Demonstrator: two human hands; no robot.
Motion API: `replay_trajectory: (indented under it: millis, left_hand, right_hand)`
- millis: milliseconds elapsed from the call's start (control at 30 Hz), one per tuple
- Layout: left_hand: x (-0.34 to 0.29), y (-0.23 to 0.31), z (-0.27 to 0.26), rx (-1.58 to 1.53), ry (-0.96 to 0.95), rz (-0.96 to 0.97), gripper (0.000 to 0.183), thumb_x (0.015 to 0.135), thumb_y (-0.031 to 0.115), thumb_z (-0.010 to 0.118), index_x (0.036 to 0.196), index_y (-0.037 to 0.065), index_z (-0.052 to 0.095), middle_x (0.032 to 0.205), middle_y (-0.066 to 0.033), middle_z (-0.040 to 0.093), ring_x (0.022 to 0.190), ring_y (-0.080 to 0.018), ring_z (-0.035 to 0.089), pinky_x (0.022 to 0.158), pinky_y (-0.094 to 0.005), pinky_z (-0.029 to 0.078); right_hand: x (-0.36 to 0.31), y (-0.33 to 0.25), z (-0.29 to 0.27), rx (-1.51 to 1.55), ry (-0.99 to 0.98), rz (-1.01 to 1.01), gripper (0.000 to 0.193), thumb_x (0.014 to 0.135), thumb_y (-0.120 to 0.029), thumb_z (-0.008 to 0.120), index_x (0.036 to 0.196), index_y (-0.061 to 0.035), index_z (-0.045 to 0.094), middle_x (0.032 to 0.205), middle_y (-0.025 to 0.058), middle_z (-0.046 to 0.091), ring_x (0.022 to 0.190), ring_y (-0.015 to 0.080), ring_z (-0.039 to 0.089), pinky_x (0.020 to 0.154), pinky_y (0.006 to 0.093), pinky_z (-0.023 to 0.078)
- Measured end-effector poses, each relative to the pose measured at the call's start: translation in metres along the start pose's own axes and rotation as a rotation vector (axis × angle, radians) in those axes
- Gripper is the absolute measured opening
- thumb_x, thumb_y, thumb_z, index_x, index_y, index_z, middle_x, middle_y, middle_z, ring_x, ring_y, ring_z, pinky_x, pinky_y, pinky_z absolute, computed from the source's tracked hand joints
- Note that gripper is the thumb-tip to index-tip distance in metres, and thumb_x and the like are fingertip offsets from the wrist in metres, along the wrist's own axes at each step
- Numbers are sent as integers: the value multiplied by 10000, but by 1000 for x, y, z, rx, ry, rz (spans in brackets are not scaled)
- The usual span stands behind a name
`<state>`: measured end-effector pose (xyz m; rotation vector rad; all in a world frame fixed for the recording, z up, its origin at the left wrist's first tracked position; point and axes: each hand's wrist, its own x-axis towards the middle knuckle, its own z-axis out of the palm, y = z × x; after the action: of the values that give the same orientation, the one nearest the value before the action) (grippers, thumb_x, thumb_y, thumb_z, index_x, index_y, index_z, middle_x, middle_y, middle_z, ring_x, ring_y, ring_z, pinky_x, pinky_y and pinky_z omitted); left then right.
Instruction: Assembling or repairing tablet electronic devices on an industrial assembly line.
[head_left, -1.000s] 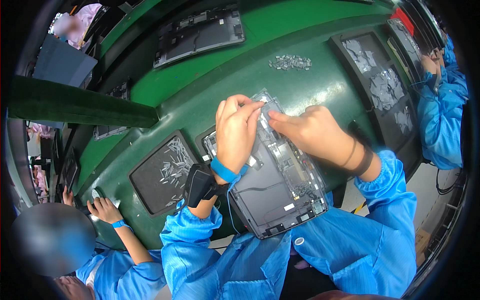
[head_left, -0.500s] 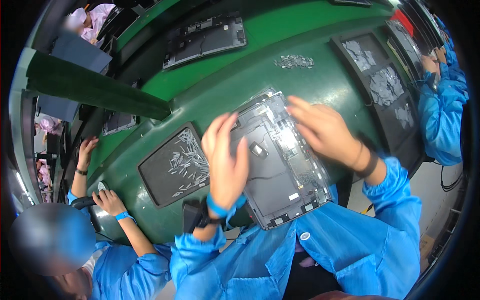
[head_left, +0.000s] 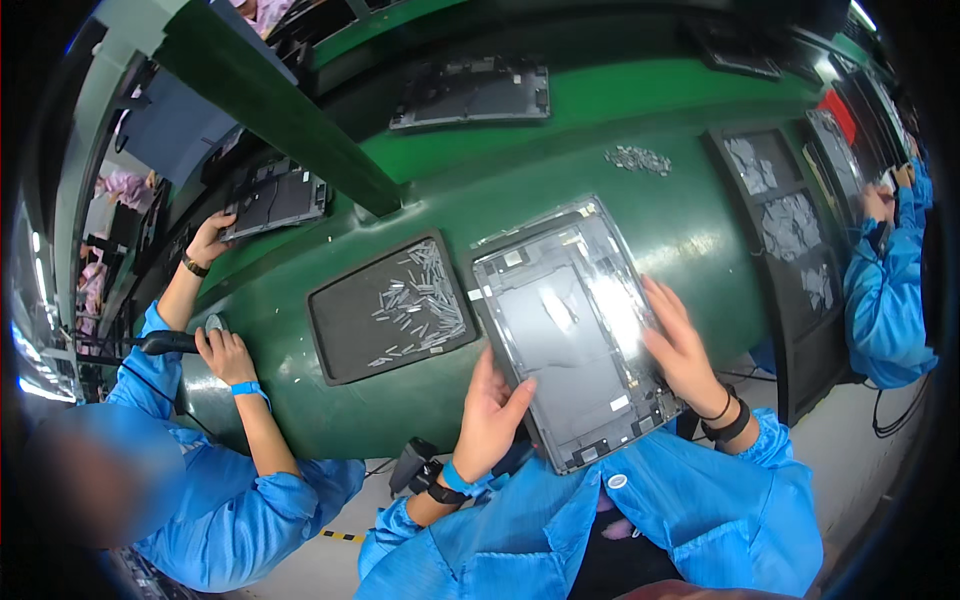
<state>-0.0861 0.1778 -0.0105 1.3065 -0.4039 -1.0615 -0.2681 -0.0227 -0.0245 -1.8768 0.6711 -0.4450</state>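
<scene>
Device casing (head_left: 550, 375) lies across the near edge of the green bench (head_left: 540, 160), right of the black tray (head_left: 345, 325); the left hand (head_left: 487, 422) pinches its left rim, the right hand (head_left: 684, 366) rests along the right, its closure unclear. Steadying seems underway; moving it calls for level support.

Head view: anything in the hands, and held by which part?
Yes, the open device casing: the left hand holds its left edge toward the near end, thumb on top; the right hand holds its right edge.
</scene>
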Motion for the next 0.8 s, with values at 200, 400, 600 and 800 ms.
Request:
replay_trajectory:
  millis: [200, 400, 600, 800]
  left_hand:
    - [25, 30, 0, -284, -41, 9, 580, 940, -14, 573, 1433, -7, 269, 1299, -148, 555, 1166, -198, 556, 987, -329, 448]
    - [96, 54, 46, -576, 62, 200, 420, 939, 50, 611, 1301, -6, 406, 1221, -138, 602, 1141, -209, 576, 1008, -369, 449]
    - [188, 56, 104, -677, 107, 254, 325, 957, 66, 596, 1230, -7, 437, 1211, -122, 585, 1118, -224, 582, 968, -406, 490]
    - [290, 67, 48, -606, 326, 215, 105, 865, 26, 628, 938, 47, 555, 861, -22, 532, 714, -115, 493, 651, -279, 427]
  right_hand:
    - [7, -40, -32, 647, 10, -22, 638, 985, -276, 493, 1506, 6, 257, 1543, 177, 319, 1415, 265, 325, 1174, 398, 207]
    - [35, -61, -35, 1157, 207, 21, 523, 1021, -350, 415, 1441, -43, 361, 1438, 127, 451, 1310, 233, 448, 1079, 415, 363]
    - [133, -45, -37, 962, 297, 36, 330, 1001, -133, 432, 1304, -12, 483, 1289, 97, 566, 1166, 215, 552, 1020, 405, 437]
    - [242, -15, -124, 831, 394, 128, 219, 965, -102, 469, 1140, -27, 576, 1055, 80, 650, 945, 202, 637, 897, 368, 519]
